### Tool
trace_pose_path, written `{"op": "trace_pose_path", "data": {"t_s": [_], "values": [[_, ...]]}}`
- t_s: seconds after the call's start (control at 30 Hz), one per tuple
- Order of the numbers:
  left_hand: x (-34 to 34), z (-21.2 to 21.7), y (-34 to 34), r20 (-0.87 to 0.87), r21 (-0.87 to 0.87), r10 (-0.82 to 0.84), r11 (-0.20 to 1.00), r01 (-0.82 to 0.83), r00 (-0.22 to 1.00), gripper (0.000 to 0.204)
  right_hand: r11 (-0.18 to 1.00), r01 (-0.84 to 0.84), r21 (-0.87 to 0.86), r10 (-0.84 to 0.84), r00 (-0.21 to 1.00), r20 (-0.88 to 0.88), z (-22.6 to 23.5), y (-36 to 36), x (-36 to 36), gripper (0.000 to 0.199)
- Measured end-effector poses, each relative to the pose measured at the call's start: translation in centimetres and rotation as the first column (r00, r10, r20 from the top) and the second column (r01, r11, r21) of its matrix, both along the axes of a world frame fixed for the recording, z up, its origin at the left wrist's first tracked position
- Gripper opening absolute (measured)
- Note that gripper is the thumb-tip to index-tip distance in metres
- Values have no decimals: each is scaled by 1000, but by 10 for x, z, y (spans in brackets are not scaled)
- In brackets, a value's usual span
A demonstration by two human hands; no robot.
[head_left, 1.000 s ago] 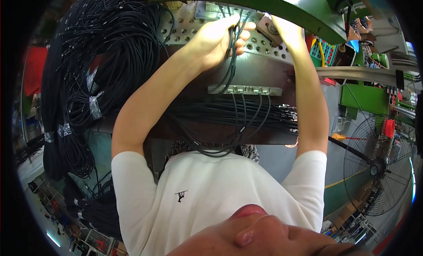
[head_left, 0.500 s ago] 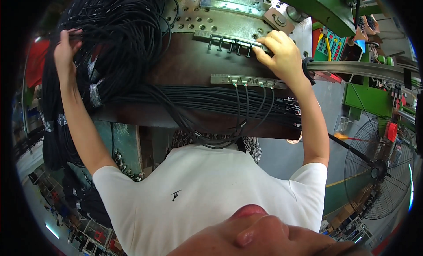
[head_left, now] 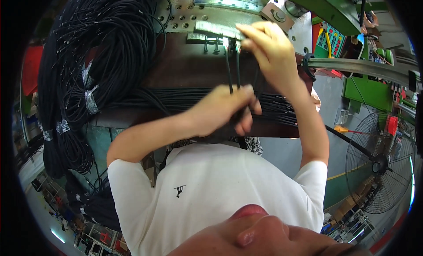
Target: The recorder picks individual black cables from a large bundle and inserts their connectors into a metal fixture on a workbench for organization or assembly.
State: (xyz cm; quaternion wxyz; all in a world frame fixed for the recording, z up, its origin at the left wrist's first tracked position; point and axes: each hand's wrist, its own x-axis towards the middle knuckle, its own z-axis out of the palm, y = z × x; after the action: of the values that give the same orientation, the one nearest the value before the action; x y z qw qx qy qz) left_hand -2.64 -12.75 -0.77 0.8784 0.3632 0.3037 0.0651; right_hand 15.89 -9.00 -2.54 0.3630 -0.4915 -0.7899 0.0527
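My right hand (head_left: 274, 53) pinches the right end of a slim metal mould bar (head_left: 216, 28), raised at the far side of the dark tabletop. Black cables (head_left: 228, 64) run from this bar down toward me. My left hand (head_left: 218, 108), smeared by motion, is closed round those cables below the bar; its grip is partly hidden. Just under and behind the raised bar lies a second metal bar (head_left: 196, 38) with black T-shaped pieces (head_left: 213, 44) sticking out of its near side.
A big heap of black cables (head_left: 119, 48) with plastic-wrapped ties fills the left. More cables (head_left: 277, 108) lie lengthwise along the near table edge. Behind stands a drilled metal machine bed (head_left: 194, 15), with a green machine arm (head_left: 321, 9) above right. A fan (head_left: 378, 165) stands right.
My left hand has come from the cable heap to the middle and closed on the cables. My right hand has left the far bar and lifted the nearer, cabled bar up over it.
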Motion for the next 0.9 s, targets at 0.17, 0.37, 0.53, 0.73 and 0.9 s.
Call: {"op": "trace_pose_path", "data": {"t_s": [0.17, 0.37, 0.53, 0.73, 0.9], "values": [[22, 2, 125, 47, 57, 346, 936, -349, 937, 29, 921, 266, -284, -256, 964, 72, -41, 119, 29, 25], [31, -78, 214, 473, -209, 209, 970, -121, 856, 25, 975, 197, -102, -166, 952, 258, -29, 110, 45, 17], [10, -90, 228, 269, 437, 133, 866, -244, 954, 25, 992, 125, 13, -118, 891, 439, -22, 118, 48, 11], [3, -54, 195, -174, 854, 436, -381, 356, 883, 23, 927, 155, 342, -323, 794, 515, -39, 87, 27, 26], [1, -85, 221, -288, 913, 401, -159, 376, 870, 24, 956, 245, 160, -293, 813, 504, -36, 93, 35, 12]]}}
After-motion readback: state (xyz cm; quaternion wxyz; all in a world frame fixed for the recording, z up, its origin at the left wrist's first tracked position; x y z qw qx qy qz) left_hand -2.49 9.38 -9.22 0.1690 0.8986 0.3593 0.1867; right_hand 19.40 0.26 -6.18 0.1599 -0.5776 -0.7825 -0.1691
